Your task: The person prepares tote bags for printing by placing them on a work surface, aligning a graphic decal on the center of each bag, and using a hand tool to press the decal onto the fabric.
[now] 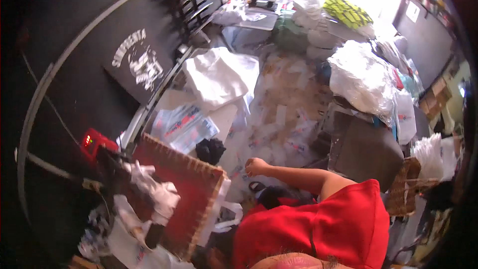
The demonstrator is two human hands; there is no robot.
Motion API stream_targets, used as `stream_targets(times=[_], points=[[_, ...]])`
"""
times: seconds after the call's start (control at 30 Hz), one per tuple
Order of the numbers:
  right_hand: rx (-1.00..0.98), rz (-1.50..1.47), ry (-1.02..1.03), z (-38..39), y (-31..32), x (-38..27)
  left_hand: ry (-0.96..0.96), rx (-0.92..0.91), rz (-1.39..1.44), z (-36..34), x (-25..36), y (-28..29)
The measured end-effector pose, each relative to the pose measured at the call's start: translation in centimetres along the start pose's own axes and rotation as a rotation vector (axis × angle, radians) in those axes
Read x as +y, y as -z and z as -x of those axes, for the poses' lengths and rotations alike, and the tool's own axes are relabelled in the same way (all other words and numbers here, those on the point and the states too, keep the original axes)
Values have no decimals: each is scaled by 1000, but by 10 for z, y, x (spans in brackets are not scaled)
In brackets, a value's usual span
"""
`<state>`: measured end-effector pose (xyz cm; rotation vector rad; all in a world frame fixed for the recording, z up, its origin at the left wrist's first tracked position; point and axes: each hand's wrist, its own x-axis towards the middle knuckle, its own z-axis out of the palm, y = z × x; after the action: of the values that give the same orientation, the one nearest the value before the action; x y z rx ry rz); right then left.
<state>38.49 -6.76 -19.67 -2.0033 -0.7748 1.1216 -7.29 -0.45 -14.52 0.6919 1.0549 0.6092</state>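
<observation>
My right arm (308, 179) reaches across in front of my red shirt (318, 224), bent at the elbow. At its end my right hand (256, 167) is closed in a loose fist, and nothing shows in it. It hangs in the air above a floor strewn with plastic bags (269, 144). A black crumpled cloth (210, 150) lies nearest to it, on the left, by the corner of a red board with a wicker-like edge (179, 189). My left hand does not show.
White folded fabric (216, 77) and printed plastic bags (184, 127) cover a table along the dark left wall. A red device with a lit display (94, 144) stands there. On the right are a brown chair (366, 144) and a plastic-wrapped bundle (363, 77). Sacks (313, 37) are piled behind.
</observation>
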Motion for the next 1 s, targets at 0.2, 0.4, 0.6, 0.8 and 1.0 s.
stream_targets(times=[0.2,0.4,0.6,0.8,1.0], points=[[-38,693,398,7,-30,-32,-109,156,-70,5,2,6],[-95,215,312,27,-27,-92,-140,416,146,9,-7,16],[54,369,413,23,-48,-122,-251,483,364,4,-10,-21],[104,581,796,-14,-58,-122,-233,607,25,-39,-18,-12],[-37,615,642,-33,-76,-106,-756,675,-663,-30,31,-32]])
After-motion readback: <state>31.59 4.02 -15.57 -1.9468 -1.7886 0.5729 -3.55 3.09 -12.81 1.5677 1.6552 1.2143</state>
